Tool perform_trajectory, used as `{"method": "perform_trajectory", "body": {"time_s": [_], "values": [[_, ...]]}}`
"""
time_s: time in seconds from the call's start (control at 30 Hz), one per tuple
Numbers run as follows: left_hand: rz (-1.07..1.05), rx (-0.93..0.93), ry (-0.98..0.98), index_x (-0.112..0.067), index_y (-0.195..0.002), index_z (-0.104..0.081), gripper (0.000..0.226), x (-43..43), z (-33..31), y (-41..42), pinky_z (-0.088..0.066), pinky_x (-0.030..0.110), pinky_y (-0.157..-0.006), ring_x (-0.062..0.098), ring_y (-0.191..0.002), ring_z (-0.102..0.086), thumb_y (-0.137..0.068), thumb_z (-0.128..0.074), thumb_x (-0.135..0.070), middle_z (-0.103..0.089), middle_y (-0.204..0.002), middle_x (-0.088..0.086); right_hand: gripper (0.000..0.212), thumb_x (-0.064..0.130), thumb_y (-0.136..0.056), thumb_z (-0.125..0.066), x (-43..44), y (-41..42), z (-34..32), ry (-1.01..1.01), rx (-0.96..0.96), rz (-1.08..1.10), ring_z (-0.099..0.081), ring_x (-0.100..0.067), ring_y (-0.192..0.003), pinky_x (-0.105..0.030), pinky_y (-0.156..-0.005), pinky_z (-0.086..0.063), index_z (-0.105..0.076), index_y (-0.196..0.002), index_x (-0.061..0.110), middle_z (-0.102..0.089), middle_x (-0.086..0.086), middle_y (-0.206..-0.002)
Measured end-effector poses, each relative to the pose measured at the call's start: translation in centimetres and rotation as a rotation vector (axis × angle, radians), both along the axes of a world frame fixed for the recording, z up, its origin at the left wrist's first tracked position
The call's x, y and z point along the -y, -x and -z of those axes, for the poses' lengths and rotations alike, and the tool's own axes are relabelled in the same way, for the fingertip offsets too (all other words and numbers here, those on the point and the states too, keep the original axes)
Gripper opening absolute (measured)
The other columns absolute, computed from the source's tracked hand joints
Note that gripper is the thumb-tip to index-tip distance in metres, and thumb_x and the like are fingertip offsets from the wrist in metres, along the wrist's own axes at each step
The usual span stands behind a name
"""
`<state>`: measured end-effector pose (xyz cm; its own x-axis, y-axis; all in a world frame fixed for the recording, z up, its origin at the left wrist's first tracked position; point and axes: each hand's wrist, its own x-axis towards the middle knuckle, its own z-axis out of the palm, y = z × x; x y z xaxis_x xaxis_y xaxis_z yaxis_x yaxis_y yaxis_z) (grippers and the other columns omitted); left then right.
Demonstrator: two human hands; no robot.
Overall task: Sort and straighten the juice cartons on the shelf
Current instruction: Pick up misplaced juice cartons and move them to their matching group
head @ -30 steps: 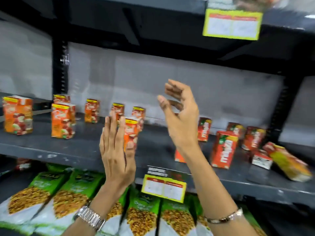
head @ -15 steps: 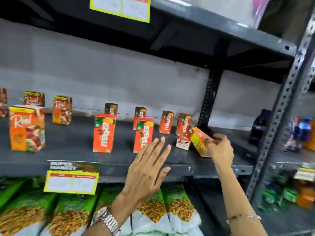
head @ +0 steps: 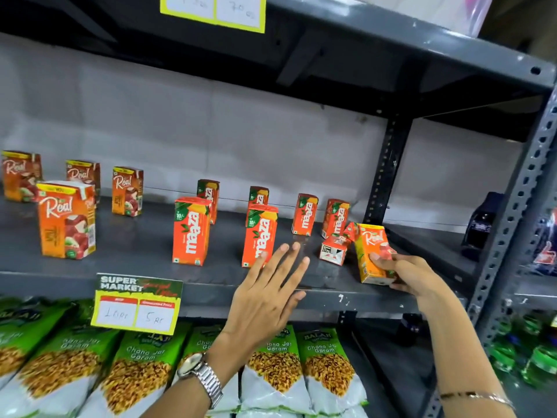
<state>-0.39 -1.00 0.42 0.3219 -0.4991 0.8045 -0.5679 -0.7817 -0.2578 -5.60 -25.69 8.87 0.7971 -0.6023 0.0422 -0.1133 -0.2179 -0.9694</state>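
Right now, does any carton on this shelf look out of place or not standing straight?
Yes. One Real carton, tilted and held by the right hand, sits at the right end among the Maaza cartons, far from the other Real cartons on the left. Beside it, a small carton lies tipped over.

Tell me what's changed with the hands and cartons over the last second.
The right hand swung right and gripped the tilted Real carton, now lifted more upright. The left hand let go of a Real carton and hovers open. The Maaza cartons stayed standing.
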Motion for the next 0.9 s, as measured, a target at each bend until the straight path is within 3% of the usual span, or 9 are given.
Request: {"method": "perform_trajectory", "body": {"time_s": [0.17,0.27,0.33,0.43,0.53,0.73,0.83,0.9], "values": [[0.138,-0.043,0.135,-0.019,-0.142,-0.032,0.049,-1.9,-0.5,1.3,-0.02,0.035,-0.113,0.019,-0.14,-0.024,-0.097,-0.03,-0.038,-0.028,-0.15,0.004,0.037,0.016,-0.075,-0.072,-2.8,3.3,0.3,0.004,0.225,-0.005,-0.06,-0.013,-0.074,-0.025,-0.061,-0.046,-0.062,-0.109,0.009,-0.066,-0.001,-0.083],[0.181,0.006,0.201,-0.02,-0.142,-0.03,0.046,-5.2,-0.7,1.8,-0.019,0.036,-0.115,0.018,-0.141,-0.023,-0.098,-0.029,-0.035,-0.031,-0.149,0.004,0.04,0.027,-0.065,-0.074,-6.6,4.7,-0.5,0.032,0.449,-0.016,-0.062,-0.014,-0.078,-0.018,-0.057,-0.055,-0.064,-0.102,0.016,-0.07,-0.002,-0.091],[0.186,0.044,0.236,-0.02,-0.139,-0.035,0.044,-8.1,-1.0,1.9,-0.02,0.037,-0.115,0.018,-0.14,-0.025,-0.098,-0.03,-0.034,-0.033,-0.148,0.003,0.041,0.035,-0.057,-0.074,-10.1,5.2,-1.8,0.03,0.588,-0.058,-0.065,-0.018,-0.085,-0.013,-0.062,-0.055,-0.065,-0.095,0.021,-0.073,0.007,-0.084],[0.14,0.107,0.321,-0.019,-0.135,-0.042,0.041,-13.8,-1.1,1.6,-0.025,0.039,-0.113,0.019,-0.138,-0.03,-0.097,-0.032,-0.032,-0.037,-0.146,0.004,0.049,0.039,-0.055,-0.074,-16.4,4.4,-3.7,0.06,0.713,-0.183,-0.066,-0.026,-0.097,-0.034,-0.086,-0.055,-0.066,-0.099,0.02,-0.074,0.005,-0.091],[0.055,0.213,0.421,-0.021,-0.135,-0.042,0.041,-21.1,-0.8,1.0,-0.025,0.038,-0.113,0.019,-0.136,-0.034,-0.096,-0.034,-0.029,-0.037,-0.148,0.007,0.045,0.038,-0.052,-0.076,-23.8,2.3,-5.2,0.054,0.793,-0.338,-0.067,-0.019,-0.09,-0.031,-0.08,-0.056,-0.067,-0.093,0.022,-0.072,0.005,-0.093],[-0.195,0.185,0.565,-0.018,-0.132,-0.045,0.039,-35.4,0.5,-1.1,-0.023,0.036,-0.114,0.018,-0.135,-0.035,-0.097,-0.033,-0.029,-0.04,-0.143,0.008,0.033,0.021,-0.054,-0.084,-40.0,-3.8,-5.5,0.016,0.777,-0.51,-0.063,0.005,-0.063,-0.013,-0.062,-0.05,-0.062,-0.078,0.021,-0.07,0.014,-0.067],[-0.303,0.089,0.584,-0.013,-0.13,-0.049,0.041,-40.3,1.6,-2.3,-0.023,0.038,-0.113,0.019,-0.135,-0.034,-0.096,-0.033,-0.029,-0.036,-0.145,0.008,0.031,0.031,-0.058,-0.083,-46.6,-6.5,-4.4,0.202,0.659,-0.436,-0.063,-0.008,-0.074,-0.022,-0.07,-0.045,-0.064,-0.08,0.023,-0.071,0.005,-0.081],[-0.326,0.03,0.554,-0.014,-0.133,-0.046,0.042,-42.6,2.4,-3.2,-0.022,0.038,-0.114,0.018,-0.136,-0.033,-0.096,-0.033,-0.031,-0.034,-0.147,0.006,0.035,0.037,-0.061,-0.08,-50.2,-8.3,-3.4,0.334,0.596,-0.394,-0.063,-0.013,-0.078,-0.021,-0.067,-0.038,-0.067,-0.089,0.02,-0.073,0.0,-0.089]]}}
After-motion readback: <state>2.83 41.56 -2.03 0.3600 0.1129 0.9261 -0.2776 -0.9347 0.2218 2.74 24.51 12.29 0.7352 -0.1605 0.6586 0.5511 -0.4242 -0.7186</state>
